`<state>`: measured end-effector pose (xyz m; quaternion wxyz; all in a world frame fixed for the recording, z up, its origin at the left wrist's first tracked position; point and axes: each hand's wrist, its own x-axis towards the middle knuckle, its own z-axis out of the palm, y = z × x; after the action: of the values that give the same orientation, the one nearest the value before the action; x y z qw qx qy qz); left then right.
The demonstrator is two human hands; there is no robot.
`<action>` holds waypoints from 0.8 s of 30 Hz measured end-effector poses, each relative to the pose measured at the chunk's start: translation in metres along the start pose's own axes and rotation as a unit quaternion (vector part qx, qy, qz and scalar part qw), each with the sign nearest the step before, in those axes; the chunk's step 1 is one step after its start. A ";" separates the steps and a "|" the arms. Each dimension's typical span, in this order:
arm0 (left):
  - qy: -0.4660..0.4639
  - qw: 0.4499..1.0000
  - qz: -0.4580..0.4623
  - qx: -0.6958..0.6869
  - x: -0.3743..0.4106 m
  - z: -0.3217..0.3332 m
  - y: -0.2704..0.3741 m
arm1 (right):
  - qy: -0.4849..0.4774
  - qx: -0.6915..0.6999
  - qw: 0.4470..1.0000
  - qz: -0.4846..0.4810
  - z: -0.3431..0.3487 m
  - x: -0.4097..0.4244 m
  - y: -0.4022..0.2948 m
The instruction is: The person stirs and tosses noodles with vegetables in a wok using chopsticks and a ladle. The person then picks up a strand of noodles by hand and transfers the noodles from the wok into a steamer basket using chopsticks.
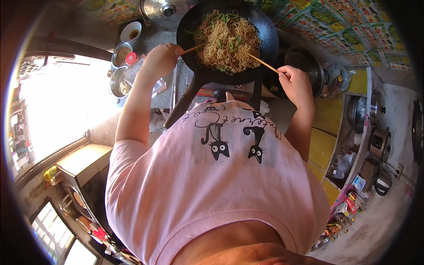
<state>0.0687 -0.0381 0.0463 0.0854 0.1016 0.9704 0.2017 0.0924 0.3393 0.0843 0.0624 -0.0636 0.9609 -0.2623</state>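
A dark wok (270,36) stands before me, heaped with thin browned noodles (228,56). Green vegetable pieces (228,17) are mixed among them. My left hand (164,59), at the wok's left rim, grips a wooden chopstick (192,49) whose tip reaches into the noodles. From the right, my right hand (294,82) pinches a second wooden chopstick (261,62); its far end also meets the heap. The wok's long handle (185,99) points down and left, towards my body.
Left on the grey counter (154,36) are a white bowl (131,31) with dark liquid and two metal bowls (118,82). A steel lid (162,13) lies behind them. Right of the wok sits a dark pot (306,63). Shelves (344,139) holding cookware line the right side.
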 end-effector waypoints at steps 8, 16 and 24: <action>-0.077 0.932 -0.094 -0.341 -0.018 0.018 0.020 | 0.059 0.037 0.996 -0.055 0.016 -0.005 -0.006; -0.142 0.651 -0.131 -0.734 -0.028 0.051 0.048 | 0.125 0.125 0.974 -0.138 0.043 -0.011 -0.035; -0.129 0.708 -0.127 -0.683 -0.032 0.054 0.079 | 0.086 0.192 0.954 -0.216 0.078 -0.020 -0.075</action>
<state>0.1239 0.0453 0.0336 0.2805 -0.0838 0.5511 0.7814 0.1303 0.2395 0.0579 -0.0678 -0.2333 0.8577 -0.4532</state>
